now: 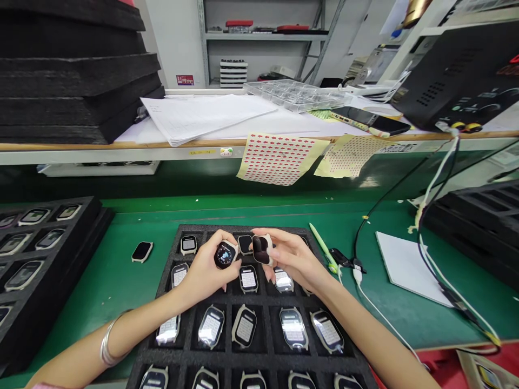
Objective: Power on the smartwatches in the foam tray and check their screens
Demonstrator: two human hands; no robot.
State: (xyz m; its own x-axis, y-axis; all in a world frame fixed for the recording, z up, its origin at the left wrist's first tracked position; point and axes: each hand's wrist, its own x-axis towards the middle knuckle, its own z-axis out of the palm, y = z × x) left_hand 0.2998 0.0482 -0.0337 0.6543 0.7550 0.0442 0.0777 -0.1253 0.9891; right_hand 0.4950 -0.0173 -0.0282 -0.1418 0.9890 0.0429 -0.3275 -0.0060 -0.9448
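Observation:
Between the thumb and fingers of my left hand (205, 267) is a strapless smartwatch (225, 255), its dark screen showing a lit watch face. My right hand (300, 259) pinches a second smartwatch (260, 250) with a pale case and a black screen. Both are held up over the far rows of a black foam tray (190, 313). Several more watch bodies lie in its compartments, many with white lit screens, such as the smartwatch (248, 279) just below my hands. My wrists and fingers hide parts of some compartments.
One loose watch (141, 252) lies on the green bench (117, 292), left of the tray. More foam trays (77, 232) are stacked further left. To the right are a light green pen (322, 246), cables (357, 273) and a white pad (409, 265). A shelf edge (162, 154) runs behind.

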